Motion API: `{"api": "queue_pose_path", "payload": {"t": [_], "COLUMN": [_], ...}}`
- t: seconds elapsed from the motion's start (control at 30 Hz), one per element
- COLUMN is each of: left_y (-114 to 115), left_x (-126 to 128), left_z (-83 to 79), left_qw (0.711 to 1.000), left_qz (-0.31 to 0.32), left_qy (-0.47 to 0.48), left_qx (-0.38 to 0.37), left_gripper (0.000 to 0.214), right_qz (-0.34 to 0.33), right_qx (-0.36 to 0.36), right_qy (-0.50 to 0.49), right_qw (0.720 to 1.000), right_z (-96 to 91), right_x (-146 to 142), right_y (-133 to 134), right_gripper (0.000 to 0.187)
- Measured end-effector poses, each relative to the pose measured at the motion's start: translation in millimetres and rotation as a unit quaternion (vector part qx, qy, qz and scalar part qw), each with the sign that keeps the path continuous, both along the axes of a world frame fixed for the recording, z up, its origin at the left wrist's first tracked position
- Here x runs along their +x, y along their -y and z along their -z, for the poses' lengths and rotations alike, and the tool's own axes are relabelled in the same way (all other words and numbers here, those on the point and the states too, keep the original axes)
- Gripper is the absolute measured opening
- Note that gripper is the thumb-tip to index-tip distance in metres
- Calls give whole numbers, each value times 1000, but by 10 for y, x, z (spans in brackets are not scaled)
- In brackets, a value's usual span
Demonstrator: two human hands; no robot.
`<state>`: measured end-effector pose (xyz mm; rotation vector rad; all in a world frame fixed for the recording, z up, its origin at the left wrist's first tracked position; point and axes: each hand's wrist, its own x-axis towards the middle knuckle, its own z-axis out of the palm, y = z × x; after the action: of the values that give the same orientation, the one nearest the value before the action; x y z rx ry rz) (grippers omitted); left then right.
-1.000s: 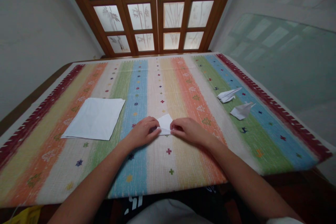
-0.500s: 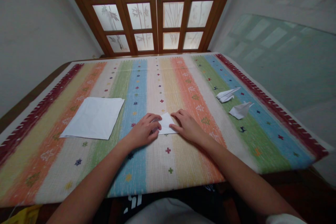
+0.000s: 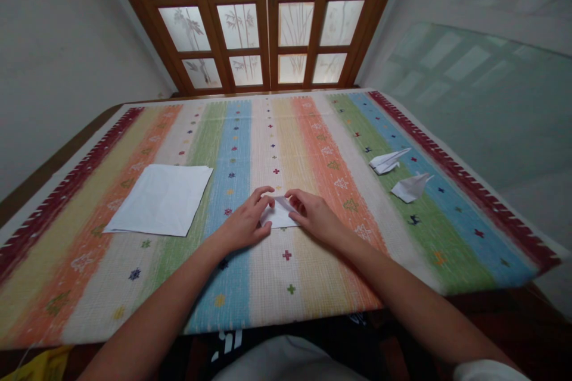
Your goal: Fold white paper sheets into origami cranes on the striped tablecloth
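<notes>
The folded paper (image 3: 280, 218) lies on the cloth-covered worktop (image 3: 272, 277), just below the middle of the frame, between the two hands. The left hand (image 3: 245, 223) is partly open at the paper's left side, its thumb and fingers parted and the fingers loosely bent. The right hand (image 3: 315, 214) is curled at the right side, thumb and forefinger against a raised flap; whether they pinch it, I cannot tell. White sheets (image 3: 158, 199) lie left of centre; two paper birds, an upper bird (image 3: 385, 163) and a lower bird (image 3: 410, 189), sit right of centre.
</notes>
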<state>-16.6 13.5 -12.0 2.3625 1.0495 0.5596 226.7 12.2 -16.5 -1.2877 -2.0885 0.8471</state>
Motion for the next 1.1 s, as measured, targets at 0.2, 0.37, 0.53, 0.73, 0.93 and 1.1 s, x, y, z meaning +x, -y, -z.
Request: {"api": "queue_pose_path", "payload": {"t": [0.2, 0.37, 0.53, 0.73, 0.93, 1.1], "left_y": [-7, -27, -38, -65, -95, -115], "left_x": [15, -9, -9, -6, -29, -39], "left_z": [4, 32, 45, 64, 50, 49], "left_qw": [999, 998, 998, 998, 999, 999], "left_qz": [42, 39, 36, 28, 17, 12], "left_qy": [-3, -23, -38, -43, -41, -37], "left_qx": [19, 31, 36, 41, 23, 11], "left_gripper": [62, 39, 36, 29, 24, 24], "right_qz": [-53, -71, -88, -85, -77, -81], "right_qx": [63, 50, 50, 16, -32, -54], "right_qy": [43, 54, 84, 100, 133, 133], "right_qw": [996, 995, 991, 991, 988, 986], "right_z": [22, -26, -81, -90, -177, -219], "right_x": [-19, 14, 54, 68, 156, 218], "right_y": [33, 32, 33, 12, -28, -36], "right_gripper": [16, 13, 15, 12, 8, 7]}}
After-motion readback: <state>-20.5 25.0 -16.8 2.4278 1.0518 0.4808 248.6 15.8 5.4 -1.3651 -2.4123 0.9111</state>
